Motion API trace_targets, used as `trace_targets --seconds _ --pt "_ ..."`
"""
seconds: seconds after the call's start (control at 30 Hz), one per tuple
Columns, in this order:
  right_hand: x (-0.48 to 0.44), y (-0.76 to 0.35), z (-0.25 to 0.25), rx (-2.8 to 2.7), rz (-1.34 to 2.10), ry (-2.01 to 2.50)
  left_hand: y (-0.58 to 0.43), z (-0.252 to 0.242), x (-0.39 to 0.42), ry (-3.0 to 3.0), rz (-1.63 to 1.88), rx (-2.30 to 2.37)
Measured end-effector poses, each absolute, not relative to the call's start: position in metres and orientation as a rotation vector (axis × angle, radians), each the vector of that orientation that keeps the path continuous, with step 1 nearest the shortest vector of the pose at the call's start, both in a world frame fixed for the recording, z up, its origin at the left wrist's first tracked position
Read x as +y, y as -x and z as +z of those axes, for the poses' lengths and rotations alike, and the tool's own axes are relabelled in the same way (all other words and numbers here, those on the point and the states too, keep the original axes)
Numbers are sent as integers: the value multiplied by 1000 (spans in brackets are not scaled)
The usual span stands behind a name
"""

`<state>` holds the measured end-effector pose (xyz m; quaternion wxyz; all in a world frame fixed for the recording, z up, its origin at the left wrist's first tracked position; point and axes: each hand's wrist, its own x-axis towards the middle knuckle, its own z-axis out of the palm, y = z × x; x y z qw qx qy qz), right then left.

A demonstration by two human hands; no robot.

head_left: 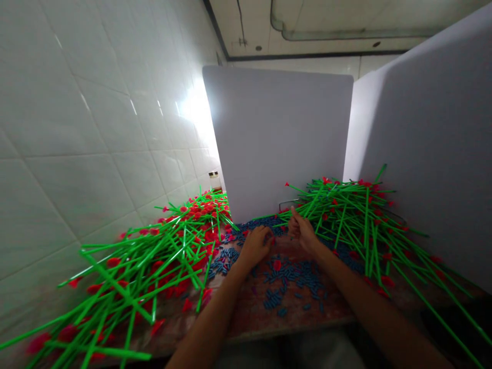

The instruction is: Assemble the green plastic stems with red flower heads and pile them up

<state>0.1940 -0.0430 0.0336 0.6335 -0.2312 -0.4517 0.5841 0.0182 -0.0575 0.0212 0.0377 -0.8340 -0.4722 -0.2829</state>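
Note:
My left hand [255,247] is low over the tabletop, its fingers curled together with a small speck of red at their tips. What it holds, if anything, is too small to name. To its right, my right hand [302,231] has its fingers folded in and its thumb raised; the inside of its grip is hidden. Small dark-blue cylindrical pieces [298,274] lie scattered around and below both hands. A loose red piece [277,265] rests among them. The right hand is beside a pile of green sticks with red tips [346,215].
Another heap of green sticks with red flower-like ends [177,251] spreads along the left, by the tiled wall [77,128]. White panels [284,138] stand behind and to the right of the table [249,323]. A small bottle-like container [213,179] stands at the back left.

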Motion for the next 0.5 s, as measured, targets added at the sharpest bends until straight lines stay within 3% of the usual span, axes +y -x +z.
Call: trace_targets --seconds 0.3,0.37,0.5 --pt "-69 -203 123 -1126 1294 216 -2 20 -49 2551 -911 -1552" --pt "-59 -192 110 -1134 1314 279 -4 20 -49 2540 -926 -1543" --pt "-32 -165 34 -1197 1547 706 -7 19 -49 2523 -965 -1502"
